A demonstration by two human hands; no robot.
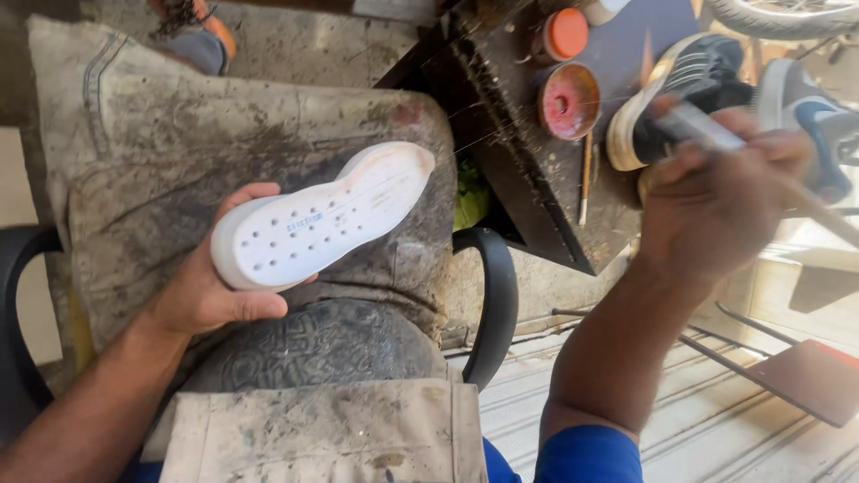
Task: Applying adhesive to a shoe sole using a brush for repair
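Note:
My left hand (210,286) grips a white shoe sole (318,219) by its heel end, holding it flat with the inner side up; small holes dot that face. The sole hovers over a dirty grey cloth (179,152) draped across my lap. My right hand (716,201) is raised at the right, blurred, closed around a thin brush-like stick (805,201) that runs out to the right. It is above a dark work board (528,170).
On the board stand an open round tin with pink glue (569,100), an orange lid (566,33) and a thin stick (585,179). Black and white sneakers (689,80) lie behind my right hand. A black chair arm (497,304) curves at centre. Metal rods (743,353) lie lower right.

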